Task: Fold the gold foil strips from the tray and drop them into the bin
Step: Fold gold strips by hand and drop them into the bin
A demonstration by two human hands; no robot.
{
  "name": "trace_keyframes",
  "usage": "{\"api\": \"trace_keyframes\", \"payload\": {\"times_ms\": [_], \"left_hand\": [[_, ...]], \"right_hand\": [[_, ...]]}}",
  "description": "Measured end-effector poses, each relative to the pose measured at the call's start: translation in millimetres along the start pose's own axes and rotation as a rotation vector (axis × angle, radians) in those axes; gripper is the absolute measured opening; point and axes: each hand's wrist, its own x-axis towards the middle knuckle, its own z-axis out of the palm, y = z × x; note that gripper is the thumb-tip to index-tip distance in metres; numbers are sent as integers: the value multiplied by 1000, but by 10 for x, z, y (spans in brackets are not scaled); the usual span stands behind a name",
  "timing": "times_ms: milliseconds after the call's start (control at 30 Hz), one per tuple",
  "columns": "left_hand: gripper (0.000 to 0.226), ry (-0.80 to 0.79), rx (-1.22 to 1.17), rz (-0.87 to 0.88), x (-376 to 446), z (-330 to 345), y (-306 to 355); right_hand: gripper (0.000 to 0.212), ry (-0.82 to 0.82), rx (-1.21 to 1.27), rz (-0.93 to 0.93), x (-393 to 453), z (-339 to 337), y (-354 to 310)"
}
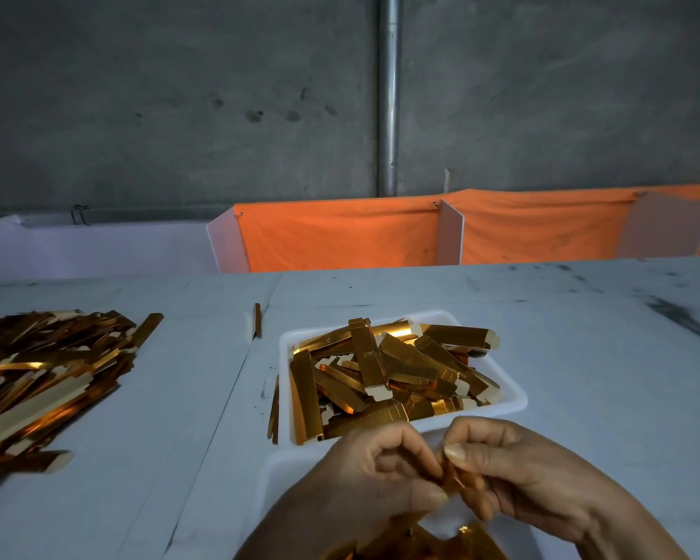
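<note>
- Grey concrete wall (178, 95) with a metal pipe (388, 95) at twelve o'clock; orange cloth (340, 236) hangs below it.
- White table (582, 357), scuffed with dark marks, carries a white tray (514, 402) of gold foil strips (380, 369) at centre.
- Loose strip pile (45, 369) lies at nine o'clock.
- At six o'clock, left hand (372, 474) and right hand (514, 474) both pinch one folded strip (447, 478) above a white bin (271, 478).
</note>
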Motion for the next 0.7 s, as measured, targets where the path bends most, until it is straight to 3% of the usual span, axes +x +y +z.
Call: {"api": "trace_keyframes", "payload": {"times_ms": [67,133,233,333,400,467,600,700], "left_hand": [[19,-76,37,-57,-3,6,23],[16,-93,178,-57,9,19,51],[26,4,371,-31,31,66,59],[31,181,525,-42,60,93,22],[31,260,651,16,86,102,-24],[28,289,715,96,118,117,-53],[22,353,811,161,150,97,-123],[27,397,863,117,166,54,-185]], "right_hand": [[22,76,-63,7,14,-1,12],[21,281,-138,-86,56,13,29],[18,642,-229,-309,115,18,69],[22,851,-407,-429,173,22,117],[18,876,-751,-439,239,23,165],[17,796,-1028,-366,329,3,214],[42,673,-1325,-189,528,-36,215],[49,652,-1550,-80,655,-62,144]]}}
